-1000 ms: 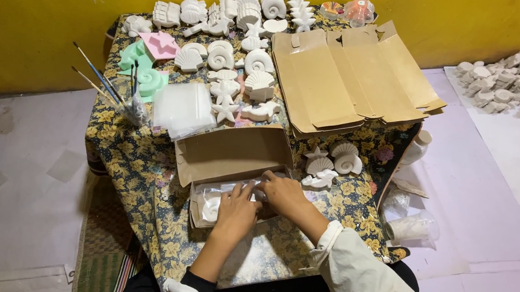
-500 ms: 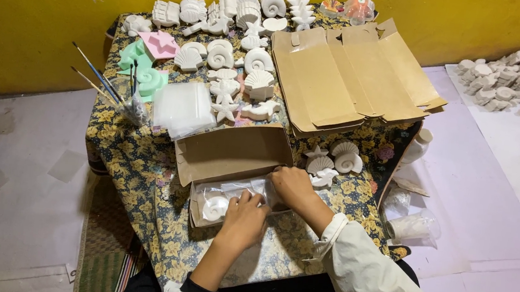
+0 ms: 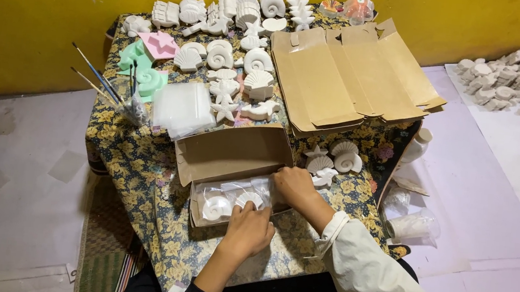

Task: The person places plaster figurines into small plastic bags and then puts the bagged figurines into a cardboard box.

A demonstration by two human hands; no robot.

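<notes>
Both hands press into the open cardboard box (image 3: 233, 162): left hand (image 3: 251, 229) fingertips on a bagged white shell (image 3: 247, 200), right hand (image 3: 293, 186) curled over the plastic (grip unclear).

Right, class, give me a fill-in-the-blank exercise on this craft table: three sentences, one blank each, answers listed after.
1. Both hands, the left hand and the right hand, rest in the open brown cardboard ____.
2. The wall behind the floral-clothed table is painted ____.
3. The thin paintbrushes stand at the table's ____ edge as the camera sees it.

Missing words: box; yellow; left
</notes>
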